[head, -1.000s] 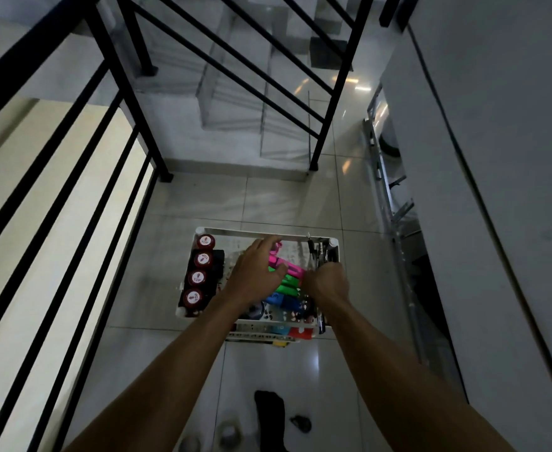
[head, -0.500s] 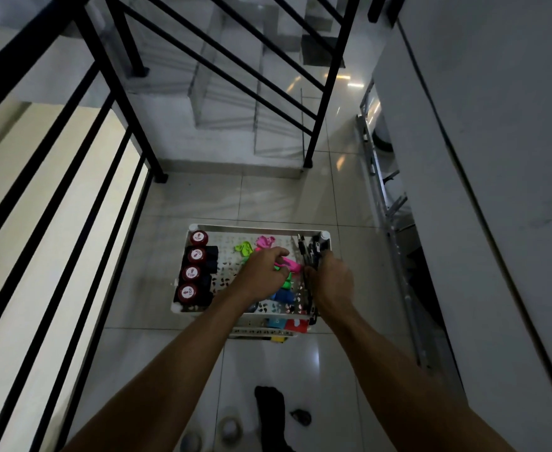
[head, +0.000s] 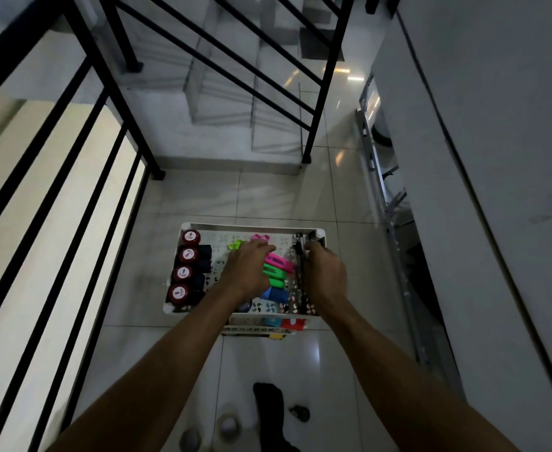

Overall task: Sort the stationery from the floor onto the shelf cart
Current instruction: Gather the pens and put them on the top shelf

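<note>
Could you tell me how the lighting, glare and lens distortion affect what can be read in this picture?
Head view: dim overall; glare streaks the floor tiles; the railing bows from wide-angle distortion; the highlighters read brightly, yet the dark pens under the right hand blur together.

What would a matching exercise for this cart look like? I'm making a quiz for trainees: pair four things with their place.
Things:
1. red-capped stamps
2. pink highlighter
3. black pens
4. roll of tape

Places:
A. on the floor tiles, near the bottom edge of the view
B. along the right side of the cart's top tray
C. in a row down the tray's left side
D. mid-tray, between the left hand and the right hand

Pairs: 1-C, 2-D, 3-B, 4-A
</note>
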Action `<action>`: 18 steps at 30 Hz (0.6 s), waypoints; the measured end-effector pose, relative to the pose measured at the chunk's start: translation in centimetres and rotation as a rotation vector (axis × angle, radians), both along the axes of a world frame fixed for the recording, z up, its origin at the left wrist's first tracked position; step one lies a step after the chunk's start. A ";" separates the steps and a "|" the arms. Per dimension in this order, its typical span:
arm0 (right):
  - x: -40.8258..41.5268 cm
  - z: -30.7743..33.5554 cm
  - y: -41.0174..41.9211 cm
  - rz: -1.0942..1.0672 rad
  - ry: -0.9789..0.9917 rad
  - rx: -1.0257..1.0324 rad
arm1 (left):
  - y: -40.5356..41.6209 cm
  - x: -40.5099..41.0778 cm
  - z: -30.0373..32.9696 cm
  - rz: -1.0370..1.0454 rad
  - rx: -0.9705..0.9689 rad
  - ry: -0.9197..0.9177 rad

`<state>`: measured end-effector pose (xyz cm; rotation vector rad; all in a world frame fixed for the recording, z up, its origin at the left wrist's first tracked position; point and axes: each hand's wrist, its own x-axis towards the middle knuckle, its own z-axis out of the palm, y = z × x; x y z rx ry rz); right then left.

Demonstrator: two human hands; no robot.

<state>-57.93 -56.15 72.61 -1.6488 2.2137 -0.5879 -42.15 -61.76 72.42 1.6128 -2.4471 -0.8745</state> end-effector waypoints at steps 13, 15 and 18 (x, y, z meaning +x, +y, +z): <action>-1.0 -0.7 -0.3 0.013 -0.052 -0.026 | 0.1 0.1 -2.2 -0.325 -0.231 -0.281; -1.1 -0.8 -0.2 0.013 -0.049 -0.027 | -0.1 0.5 -2.2 -0.291 -0.247 -0.271; -1.1 -0.8 -0.2 0.019 -0.055 -0.013 | -0.6 1.2 -2.2 -0.229 -0.267 -0.272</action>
